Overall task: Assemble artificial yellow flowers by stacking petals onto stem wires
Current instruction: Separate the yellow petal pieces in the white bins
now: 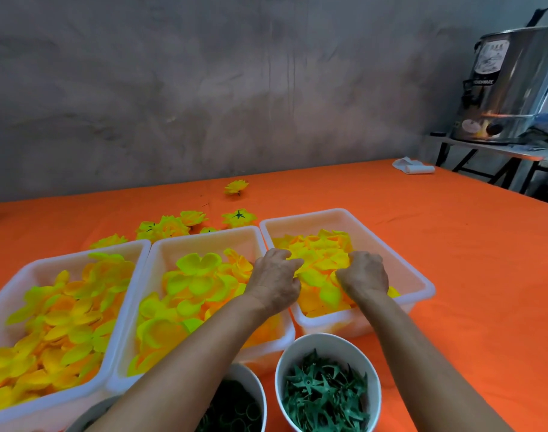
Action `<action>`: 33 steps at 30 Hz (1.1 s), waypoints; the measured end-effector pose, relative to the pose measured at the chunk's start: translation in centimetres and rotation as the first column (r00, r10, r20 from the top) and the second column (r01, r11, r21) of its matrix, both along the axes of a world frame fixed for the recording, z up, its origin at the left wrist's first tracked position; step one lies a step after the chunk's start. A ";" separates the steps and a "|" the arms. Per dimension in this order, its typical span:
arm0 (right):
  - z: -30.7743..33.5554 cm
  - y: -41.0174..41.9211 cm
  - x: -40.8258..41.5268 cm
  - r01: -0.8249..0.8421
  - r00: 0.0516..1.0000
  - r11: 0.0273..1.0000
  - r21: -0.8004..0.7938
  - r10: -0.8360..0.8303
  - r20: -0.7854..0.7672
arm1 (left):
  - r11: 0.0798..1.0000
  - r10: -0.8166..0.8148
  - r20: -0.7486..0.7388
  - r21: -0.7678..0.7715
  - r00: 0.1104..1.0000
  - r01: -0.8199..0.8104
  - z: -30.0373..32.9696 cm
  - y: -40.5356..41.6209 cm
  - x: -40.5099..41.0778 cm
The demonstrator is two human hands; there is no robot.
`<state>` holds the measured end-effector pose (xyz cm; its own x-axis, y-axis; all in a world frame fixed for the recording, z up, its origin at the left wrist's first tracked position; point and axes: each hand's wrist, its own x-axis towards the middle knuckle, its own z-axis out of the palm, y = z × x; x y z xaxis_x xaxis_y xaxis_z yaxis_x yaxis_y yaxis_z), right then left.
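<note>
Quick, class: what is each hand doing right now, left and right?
Left hand: fingers pinching a yellow petal in the right-hand tray.
Right hand: fingers curled down into the petals; grip cannot be told.

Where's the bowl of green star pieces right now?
Head view, bottom centre: the bowl sits on the orange table, just in front of the right tray, between the forearms, with a darker bowl to its left.

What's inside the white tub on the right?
The right tub holds loose yellow petals. Both hands, left and right, reach in, covering the petals beneath them.
</note>
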<state>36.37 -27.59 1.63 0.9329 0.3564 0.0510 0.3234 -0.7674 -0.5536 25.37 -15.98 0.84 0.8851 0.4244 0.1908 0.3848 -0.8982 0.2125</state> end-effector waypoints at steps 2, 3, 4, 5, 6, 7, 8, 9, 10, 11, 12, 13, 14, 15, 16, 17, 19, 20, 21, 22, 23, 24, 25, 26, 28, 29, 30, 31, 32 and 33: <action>0.2 0.0 -0.4 0.007 1.000 1.000 -0.026 -0.007 0.010 | 1.000 -0.008 -0.009 -0.009 1.000 0.008 0.3 -0.2 -0.3; 0.2 0.0 -0.6 0.009 1.000 0.999 -0.035 -0.008 0.020 | 1.000 -0.012 -0.008 -0.012 1.000 0.012 0.4 -0.3 -0.4; 0.2 -0.1 -0.8 0.008 0.999 0.999 -0.042 -0.007 0.034 | 1.000 -0.016 -0.003 -0.011 1.000 0.016 0.4 -0.4 -0.6; 0.3 -0.2 -1.0 0.007 0.999 0.999 -0.047 -0.004 0.050 | 1.000 -0.021 0.007 -0.009 1.000 0.021 0.5 -0.5 -0.7; 0.2 -0.3 -1.1 0.005 0.998 0.998 -0.055 -0.001 0.062 | 1.000 -0.029 0.016 -0.010 0.999 0.029 0.6 -0.6 -0.9; 0.2 -0.3 -1.1 0.000 0.998 0.997 -0.072 0.005 0.068 | 0.999 -0.039 0.020 -0.016 0.999 0.039 0.6 -0.7 -1.0; 0.1 -0.3 -1.2 -0.009 0.998 0.995 -0.100 0.016 0.068 | 0.999 -0.049 0.018 -0.022 0.999 0.049 0.6 -0.7 -1.2; 0.0 -0.3 -1.3 -0.019 0.997 0.991 -0.133 0.028 0.066 | 0.998 -0.056 0.012 -0.027 0.998 0.056 0.7 -0.7 -1.3; -0.1 -0.2 -1.4 -0.022 0.997 0.986 -0.168 0.033 0.065 | 0.998 -0.059 0.002 -0.030 0.998 0.059 0.7 -0.8 -1.4; -0.2 -0.2 -1.4 -0.018 0.997 0.979 -0.201 0.032 0.066 | 0.998 -0.059 -0.010 -0.030 0.998 0.059 0.8 -0.8 -1.5; -0.1 -0.2 -1.4 -0.013 0.997 0.974 -0.228 0.029 0.068 | 0.998 -0.058 -0.021 -0.026 0.998 0.058 0.9 -0.9 -1.6; -0.1 -0.2 -1.4 -0.015 0.997 0.969 -0.248 0.034 0.070 | 0.998 -0.056 -0.029 -0.022 0.998 0.056 1.0 -0.9 -1.8; 0.0 -0.2 -1.4 -0.025 0.997 0.965 -0.261 0.044 0.067 | 0.998 -0.055 -0.033 -0.022 0.998 0.055 1.2 -1.0 -1.9; 0.0 -0.3 -1.4 -0.038 0.996 0.962 -0.270 0.057 0.063 | 0.998 -0.056 -0.033 -0.021 0.998 0.055 1.4 -1.2 -2.2; 0.0 -0.3 -1.4 -0.049 0.996 0.960 -0.275 0.069 0.063 | 0.998 -0.059 -0.027 -0.018 0.998 0.058 1.6 -1.3 -2.4; 0.0 -0.4 -1.4 -0.062 0.994 0.958 -0.279 0.084 0.066 | 0.998 -0.061 -0.019 -0.014 0.998 0.061 1.8 -1.4 -2.6; -0.1 -0.6 -1.5 -0.114 0.989 0.952 -0.285 0.135 0.055 | 0.998 -0.064 0.004 -0.011 0.998 0.064 2.2 -1.6 -3.2; -0.1 -0.6 -1.5 -0.149 0.985 0.947 -0.284 0.166 0.038 | 0.998 -0.065 0.018 -0.010 0.998 0.065 2.4 -1.7 -3.6; -0.1 -0.7 -1.7 -0.177 0.981 0.943 -0.283 0.191 0.023 | 0.998 -0.065 0.029 -0.007 0.997 0.065 2.7 -1.8 -3.9; 0.0 -0.7 -1.9 -0.193 0.978 0.939 -0.285 0.208 0.021 | 0.998 -0.064 0.038 -0.001 0.997 0.064 2.9 -1.9 -4.3; 0.1 -0.8 -2.2 -0.201 0.975 0.936 -0.287 0.218 0.030 | 0.998 -0.063 0.049 0.008 0.997 0.063 3.1 -1.9 -4.7; 0.3 -0.8 -2.4 -0.204 0.973 0.936 -0.288 0.226 0.043 | 0.998 -0.063 0.066 0.019 0.996 0.062 3.3 -1.9 -5.1; 0.5 -0.9 -2.7 -0.205 0.972 0.936 -0.286 0.229 0.053 | 0.998 -0.066 0.088 0.030 0.994 0.064 3.6 -1.9 -5.6; 0.6 -0.9 -3.0 -0.206 0.971 0.936 -0.284 0.231 0.056 | 0.997 -0.067 0.109 0.040 0.992 0.063 3.9 -1.8 -6.0; 0.8 -0.8 -3.5 -0.224 0.968 0.935 -0.276 0.246 0.046 | 0.997 -0.061 0.143 0.057 0.988 0.054 4.5 -1.6 -7.0; 0.8 -0.7 -3.7 -0.236 0.966 0.934 -0.268 0.256 0.040 | 0.997 -0.057 0.161 0.063 0.985 0.047 4.7 -1.4 -7.6; 0.8 -0.7 -4.0 -0.248 0.964 0.933 -0.261 0.265 0.034 | 0.997 -0.053 0.176 0.071 0.983 0.041 5.0 -1.2 -8.1; 0.7 -0.6 -4.2 -0.257 0.962 0.932 -0.255 0.273 0.030 | 0.996 -0.048 0.188 0.078 0.981 0.034 5.2 -1.0 -8.6; 0.7 -0.6 -4.4 -0.265 0.959 0.931 -0.251 0.281 0.030 | 0.996 -0.040 0.199 0.083 0.979 0.024 5.4 -0.8 -9.1; 0.7 -0.5 -4.5 -0.272 0.957 0.929 -0.249 0.289 0.034 | 0.996 -0.030 0.209 0.087 0.977 0.012 5.5 -0.7 -9.6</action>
